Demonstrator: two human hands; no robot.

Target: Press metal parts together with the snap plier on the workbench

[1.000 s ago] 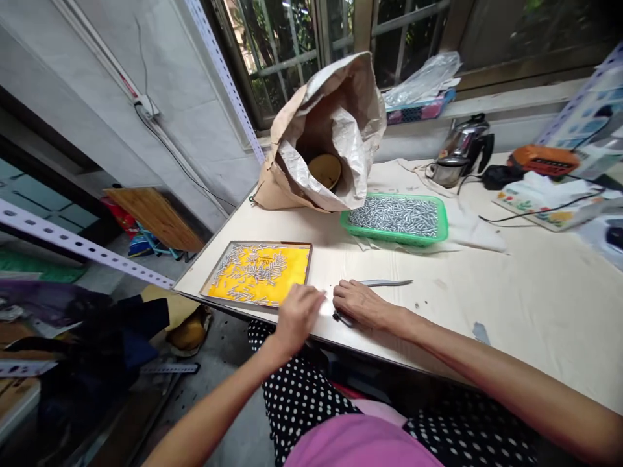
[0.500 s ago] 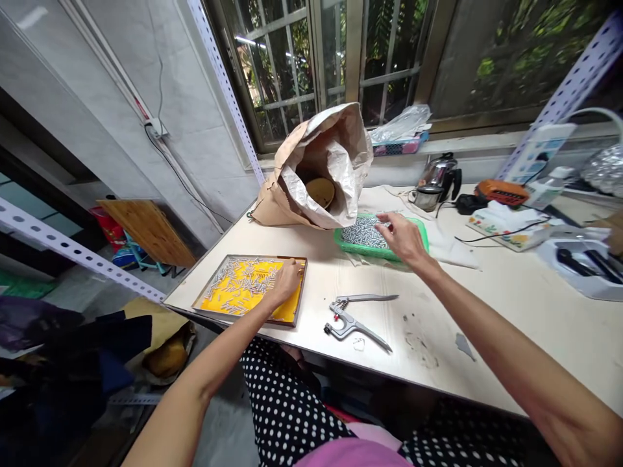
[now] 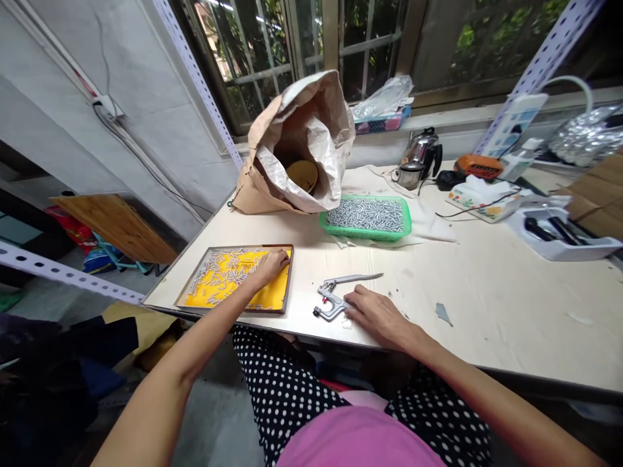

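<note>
My left hand rests inside a shallow tray with a yellow bottom, near its right side. Its fingers are curled together, and whatever they pinch is hidden. Many small silvery rod-like pieces lie scattered over the tray's left and middle. My right hand is closed over the lower handle of grey hand pliers, which lie on the table with spring and jaw pointing left. Behind them stands a green plastic basket filled with small silvery metal pieces.
A large open paper sack with a yellow round thing inside leans behind the tray. At the back right are a metal pot, an orange device, a tissue box and a white bin with black items.
My right hand has left the green basket and come down toward me onto the pliers' lower handle. My left hand stays in the tray, slightly nearer its right edge. The view has shifted.
</note>
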